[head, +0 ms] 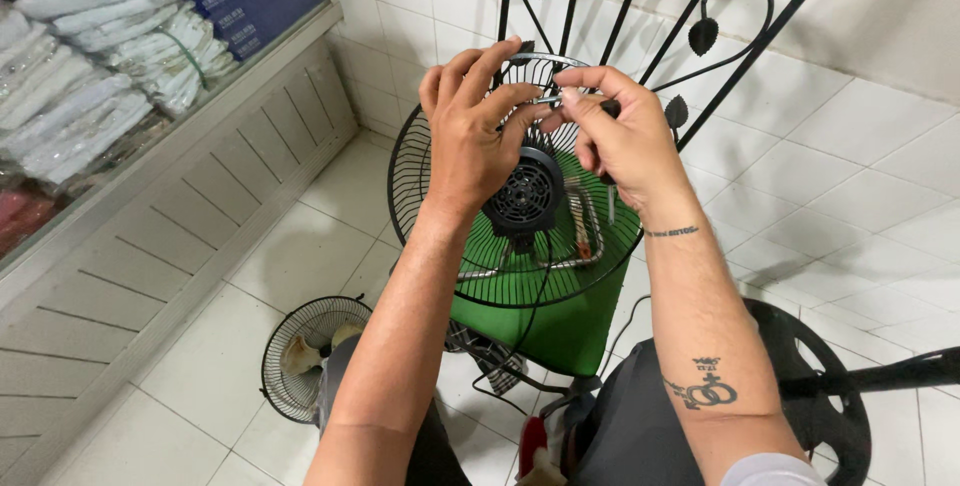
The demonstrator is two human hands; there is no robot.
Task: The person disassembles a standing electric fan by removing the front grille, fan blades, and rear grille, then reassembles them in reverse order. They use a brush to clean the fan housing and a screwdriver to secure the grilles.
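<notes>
A black wire fan guard [425, 196] with the round black motor housing [524, 196] at its middle rests on a green chair seat [560, 331]. Both of my hands work at the guard's upper rim. My left hand [472, 131] curls over the wires and pinches a small metal clip between thumb and forefinger. My right hand [620, 136] meets it fingertip to fingertip on the same clip and also grips a screwdriver [611, 201] whose shaft hangs down below the palm.
A second wire fan guard [300, 351] lies on the white tiled floor at lower left. A round black fan base with a pole [840, 376] lies at right. A black iron chair back [700, 36] rises behind. Shelves of wrapped goods [100, 56] stand at left.
</notes>
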